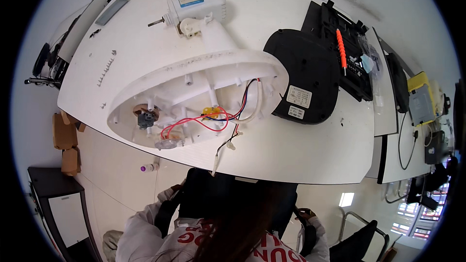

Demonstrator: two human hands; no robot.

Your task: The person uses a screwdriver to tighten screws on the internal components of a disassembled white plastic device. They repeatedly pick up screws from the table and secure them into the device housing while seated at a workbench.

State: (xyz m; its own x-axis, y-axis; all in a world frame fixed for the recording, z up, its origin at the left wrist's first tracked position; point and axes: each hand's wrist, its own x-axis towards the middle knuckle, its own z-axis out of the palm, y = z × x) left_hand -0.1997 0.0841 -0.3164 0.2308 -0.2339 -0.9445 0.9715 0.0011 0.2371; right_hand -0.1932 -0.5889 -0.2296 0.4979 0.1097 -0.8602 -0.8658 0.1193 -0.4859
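Dark hair (250,221) hangs closest; left hand (176,188) and right hand (305,212) sit low by black armrests (166,215), their grip I can't tell. Ahead of both, the white housing (194,64) lies on the table (301,157), open side toward them, presumably keeping its wires (237,116) reachable.

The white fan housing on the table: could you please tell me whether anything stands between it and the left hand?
Only the table's front edge visibly lies between: the left hand is down at the person's side, and the white fan housing rests beyond that edge.
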